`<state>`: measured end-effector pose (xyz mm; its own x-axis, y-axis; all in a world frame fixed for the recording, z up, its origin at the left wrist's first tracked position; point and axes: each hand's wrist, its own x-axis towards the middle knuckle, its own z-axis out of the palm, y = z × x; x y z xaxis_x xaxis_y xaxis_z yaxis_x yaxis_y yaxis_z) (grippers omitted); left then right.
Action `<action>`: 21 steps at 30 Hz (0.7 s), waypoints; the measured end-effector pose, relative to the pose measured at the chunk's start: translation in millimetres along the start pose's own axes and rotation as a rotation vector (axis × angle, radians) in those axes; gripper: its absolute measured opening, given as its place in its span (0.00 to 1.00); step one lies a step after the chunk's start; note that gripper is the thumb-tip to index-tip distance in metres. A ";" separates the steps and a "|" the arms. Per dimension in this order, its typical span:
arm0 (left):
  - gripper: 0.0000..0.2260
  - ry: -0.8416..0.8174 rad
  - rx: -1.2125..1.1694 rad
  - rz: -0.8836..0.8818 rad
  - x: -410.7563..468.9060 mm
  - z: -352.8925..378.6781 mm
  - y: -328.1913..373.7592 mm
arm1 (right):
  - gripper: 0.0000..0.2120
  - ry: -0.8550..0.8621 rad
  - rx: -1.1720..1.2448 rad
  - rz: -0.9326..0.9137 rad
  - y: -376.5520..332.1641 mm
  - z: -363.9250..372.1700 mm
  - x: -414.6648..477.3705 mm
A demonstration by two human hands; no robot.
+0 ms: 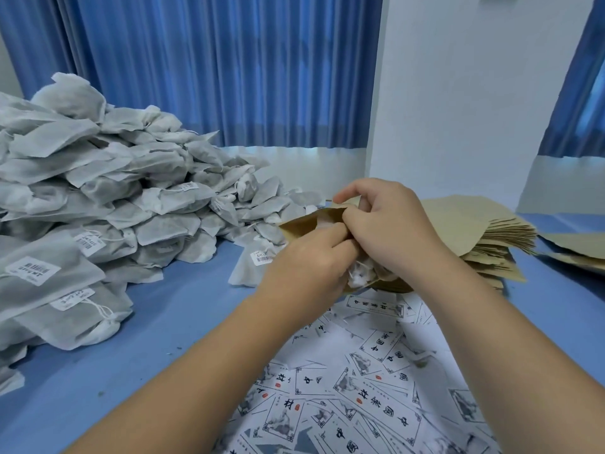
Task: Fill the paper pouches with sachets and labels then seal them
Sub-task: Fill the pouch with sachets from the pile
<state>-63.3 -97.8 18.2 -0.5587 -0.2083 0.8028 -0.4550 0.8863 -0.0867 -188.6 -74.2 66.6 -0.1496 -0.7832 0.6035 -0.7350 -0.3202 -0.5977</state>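
The blue table (183, 309) carried it all. Well off to the left of the grip sat the big heap of white sachets (98, 191), within reach for the next pick. Just under the wrists lay the printed labels (376, 388), fanned loose so one could be plucked easily. Right behind the grip, the stack of kraft paper pouches (474, 231) waited. And there it was: the right hand (389, 231) pinched the top lip of one open pouch (301, 226), likely to keep the mouth wide, while the left hand (311, 260), fingers curled, gripped its lower edge. Crumpled sachet (360, 276) fabric showed between the palms, apparently partway in, not yet sealed.
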 end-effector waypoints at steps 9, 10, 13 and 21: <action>0.05 -0.241 -0.285 -0.369 4.4 7.6 -5.3 | 0.16 -0.070 0.052 -0.106 -13.9 13.6 -8.9; 0.08 -0.194 -0.452 -0.391 3.1 6.2 -6.4 | 0.16 -0.036 0.036 -0.089 -11.4 12.8 -7.6; 0.11 -0.197 -0.643 -0.336 1.8 5.3 -4.6 | 0.14 0.066 -0.009 -0.008 -0.7 5.3 -1.3; 0.12 0.238 -0.352 -0.567 -13.6 0.8 -40.9 | 0.13 0.191 -0.142 0.138 16.3 -14.6 3.1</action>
<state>-37.6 -131.5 10.4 -0.1167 -0.6166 0.7786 -0.3575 0.7574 0.5463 -210.7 -74.0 66.4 -0.3674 -0.6950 0.6180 -0.7819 -0.1289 -0.6099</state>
